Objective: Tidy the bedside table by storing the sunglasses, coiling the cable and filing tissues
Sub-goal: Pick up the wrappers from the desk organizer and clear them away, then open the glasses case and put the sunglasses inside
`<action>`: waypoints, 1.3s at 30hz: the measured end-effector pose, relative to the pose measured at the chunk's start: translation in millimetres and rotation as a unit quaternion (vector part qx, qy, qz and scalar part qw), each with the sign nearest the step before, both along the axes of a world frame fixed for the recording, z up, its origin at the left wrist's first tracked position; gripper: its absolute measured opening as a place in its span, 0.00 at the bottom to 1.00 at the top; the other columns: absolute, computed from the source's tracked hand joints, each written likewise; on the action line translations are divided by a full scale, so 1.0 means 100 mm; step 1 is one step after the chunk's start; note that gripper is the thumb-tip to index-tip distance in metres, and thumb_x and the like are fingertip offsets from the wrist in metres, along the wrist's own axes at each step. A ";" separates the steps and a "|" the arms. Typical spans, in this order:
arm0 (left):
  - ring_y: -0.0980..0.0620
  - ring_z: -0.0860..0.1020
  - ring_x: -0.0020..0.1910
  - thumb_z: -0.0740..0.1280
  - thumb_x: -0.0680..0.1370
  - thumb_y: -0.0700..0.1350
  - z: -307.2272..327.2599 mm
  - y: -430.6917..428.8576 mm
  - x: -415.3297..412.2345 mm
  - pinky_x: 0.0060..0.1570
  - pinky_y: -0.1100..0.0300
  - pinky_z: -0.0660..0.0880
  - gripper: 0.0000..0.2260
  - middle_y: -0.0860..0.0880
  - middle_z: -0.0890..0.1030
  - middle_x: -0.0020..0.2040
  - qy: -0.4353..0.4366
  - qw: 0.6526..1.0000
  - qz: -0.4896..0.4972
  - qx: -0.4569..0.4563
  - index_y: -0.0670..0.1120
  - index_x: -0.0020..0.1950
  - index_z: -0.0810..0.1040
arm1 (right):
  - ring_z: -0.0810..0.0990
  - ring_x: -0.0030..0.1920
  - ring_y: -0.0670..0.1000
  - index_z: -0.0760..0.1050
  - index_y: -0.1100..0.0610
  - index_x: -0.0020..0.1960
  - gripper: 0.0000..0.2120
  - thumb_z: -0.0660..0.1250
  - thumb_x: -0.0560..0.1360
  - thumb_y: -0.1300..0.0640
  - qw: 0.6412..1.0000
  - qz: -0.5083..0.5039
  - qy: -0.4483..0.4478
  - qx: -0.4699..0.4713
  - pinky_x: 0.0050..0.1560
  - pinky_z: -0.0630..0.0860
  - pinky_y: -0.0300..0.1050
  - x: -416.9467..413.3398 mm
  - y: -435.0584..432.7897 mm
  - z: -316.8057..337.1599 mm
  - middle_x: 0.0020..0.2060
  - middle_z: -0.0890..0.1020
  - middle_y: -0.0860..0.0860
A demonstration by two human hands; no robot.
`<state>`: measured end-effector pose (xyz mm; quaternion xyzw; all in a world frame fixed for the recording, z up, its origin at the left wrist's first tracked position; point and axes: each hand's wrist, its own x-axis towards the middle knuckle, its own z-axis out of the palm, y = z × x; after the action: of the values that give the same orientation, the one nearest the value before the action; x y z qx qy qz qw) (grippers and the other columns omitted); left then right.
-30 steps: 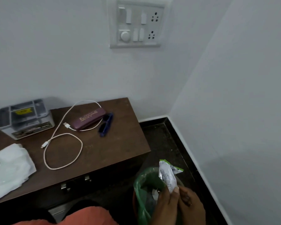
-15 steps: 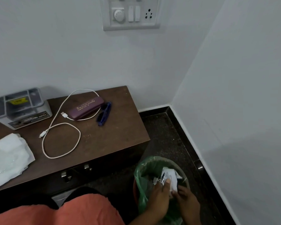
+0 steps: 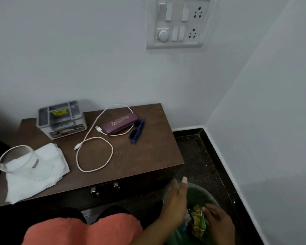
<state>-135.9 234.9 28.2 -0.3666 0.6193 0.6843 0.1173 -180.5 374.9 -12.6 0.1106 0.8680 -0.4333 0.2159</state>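
Reaches over a green-lined bin (image 3: 200,190) with the left hand (image 3: 177,200), fingers straight and released. Touches a green-and-yellow wrapper (image 3: 198,222) with the right hand (image 3: 218,224), grip impossible to tell. On the bedside table (image 3: 148,156): sunglasses (image 3: 137,130) just beside a maroon case (image 3: 120,123), white cable (image 3: 95,149) in loose loops, tissues (image 3: 42,172) under a glass (image 3: 16,160).

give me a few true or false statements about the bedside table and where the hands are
The sunglasses lie inside the glasses case. False: they lie on the table beside the closed case.
The cable lies loose and uncoiled on the table. True.
A glass jar rests on the tissues. True.
Both hands are over the table. False: the left hand and right hand are over the bin on the floor.
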 end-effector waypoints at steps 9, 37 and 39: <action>0.56 0.59 0.74 0.54 0.75 0.66 0.31 -1.50 0.38 0.75 0.52 0.54 0.32 0.53 0.63 0.75 0.134 0.962 0.184 -0.152 0.49 0.74 0.62 | 0.78 0.40 0.45 0.78 0.56 0.48 0.05 0.70 0.73 0.59 0.984 0.137 0.079 -0.085 0.40 0.71 0.34 -0.14 -1.17 0.42 0.39 0.81 0.51; 0.55 0.73 0.57 0.71 0.71 0.46 -0.16 -2.71 0.13 0.57 0.66 0.69 0.25 0.51 0.73 0.60 0.126 0.851 0.162 -0.483 0.46 0.67 0.71 | 0.78 0.53 0.50 0.70 0.54 0.61 0.16 0.64 0.76 0.51 0.948 0.127 -0.091 -0.278 0.59 0.75 0.52 -0.14 -3.54 0.31 0.51 0.79 0.49; 0.61 0.71 0.53 0.72 0.70 0.45 -0.01 -2.53 0.26 0.48 0.74 0.68 0.24 0.55 0.70 0.58 0.142 0.848 0.184 -0.476 0.49 0.64 0.70 | 0.79 0.50 0.49 0.67 0.52 0.59 0.15 0.66 0.75 0.53 0.931 0.119 -0.103 -0.329 0.54 0.77 0.48 -0.06 -3.51 0.43 0.47 0.78 0.47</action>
<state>-110.3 -17.7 27.5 -0.3836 0.8002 0.3595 -0.2885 -186.2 24.2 30.2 -0.0263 0.6563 -0.6523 0.3784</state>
